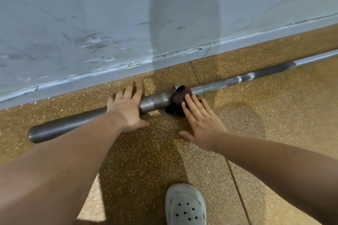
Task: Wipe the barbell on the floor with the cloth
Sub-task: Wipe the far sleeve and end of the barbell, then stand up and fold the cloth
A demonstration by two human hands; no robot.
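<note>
**Dark cloth draped over the steel bar**

The barbell [157,101], a round steel bar with a thick smooth sleeve and a knurled shaft, is laid on the speckled floor [146,160] near a scuffed grey wall [91,14]. A crumpled dark cloth [180,97] is draped over it at the collar. The cloth is touched by the straight fingers of the right hand [201,124]; nothing is gripped. The left hand [126,107] is laid flat on the sleeve, fingers extended.
</note>
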